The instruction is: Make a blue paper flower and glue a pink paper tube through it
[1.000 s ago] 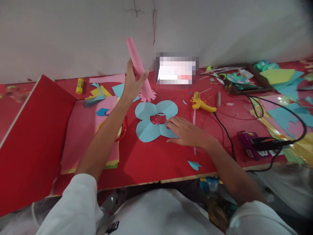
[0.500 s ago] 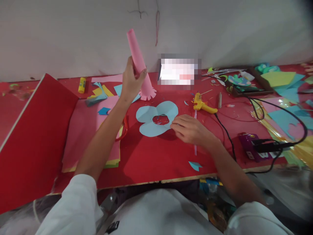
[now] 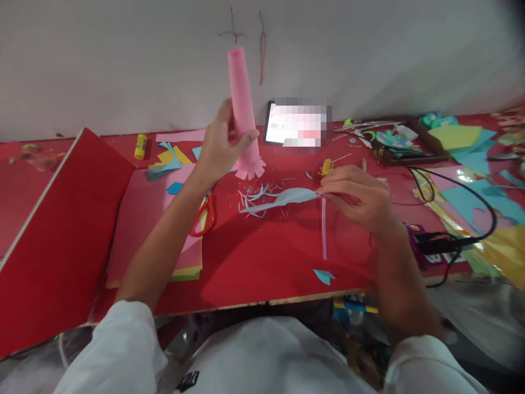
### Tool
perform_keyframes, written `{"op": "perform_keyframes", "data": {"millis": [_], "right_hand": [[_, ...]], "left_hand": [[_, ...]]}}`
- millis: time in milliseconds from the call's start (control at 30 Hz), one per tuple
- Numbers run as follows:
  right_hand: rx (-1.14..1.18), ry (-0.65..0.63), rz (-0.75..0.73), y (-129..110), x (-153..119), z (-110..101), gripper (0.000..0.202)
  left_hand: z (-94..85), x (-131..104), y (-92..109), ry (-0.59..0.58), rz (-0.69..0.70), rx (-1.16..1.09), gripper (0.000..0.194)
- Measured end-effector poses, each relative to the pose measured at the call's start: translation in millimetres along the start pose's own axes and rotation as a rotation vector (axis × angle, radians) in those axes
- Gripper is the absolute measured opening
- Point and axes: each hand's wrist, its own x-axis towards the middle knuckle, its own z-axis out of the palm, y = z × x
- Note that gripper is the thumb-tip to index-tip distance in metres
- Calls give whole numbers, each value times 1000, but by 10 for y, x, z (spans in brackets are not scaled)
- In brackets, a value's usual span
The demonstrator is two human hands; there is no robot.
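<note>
My left hand point(image 3: 225, 139) is wrapped round a pink paper tube point(image 3: 243, 90), held upright with its fringed, flared end down, just above the table. Between the fingers and thumb of my right hand point(image 3: 356, 194) is the edge of a light blue paper petal shape point(image 3: 293, 196). It is tilted nearly edge-on to me, so its outline and centre hole do not show. Thin blue paper scraps point(image 3: 260, 192) lie on the red table point(image 3: 262, 262) around and behind it. The yellow glue gun point(image 3: 327, 166) is mostly hidden behind my right hand.
Red-handled scissors point(image 3: 204, 219) lie by stacked coloured paper point(image 3: 135, 230) on the left, beside a raised red board point(image 3: 53, 241). A glue stick point(image 3: 140, 146) stands behind. A lit phone point(image 3: 283, 128) leans on the wall. Cables point(image 3: 471, 191) and a purple box point(image 3: 426, 246) are right.
My right hand has picked up the blue petal shape by its right edge and tilted it, uncovering scraps beneath. My left hand has turned the pink tube more upright.
</note>
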Motion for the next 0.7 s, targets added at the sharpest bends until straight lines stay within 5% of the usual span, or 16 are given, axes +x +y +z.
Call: {"op": "perform_keyframes", "data": {"millis": [133,333,533,700], "right_hand": [[-17,-2,18,-55,200,-224,18],[-49,-211,37,-125,557,-442,16],[-35,-391,-12,-168,879,-381,21],[-23,-408,-41,-189,980,-312,22]], "left_hand": [[70,-149,-92,-77,-34,-66,51],[179,-269,-212,-185,-53,-145,54],[215,-311,-191,-220,-21,-159,78],[136,-301,-200,-216,-16,-150,88]]}}
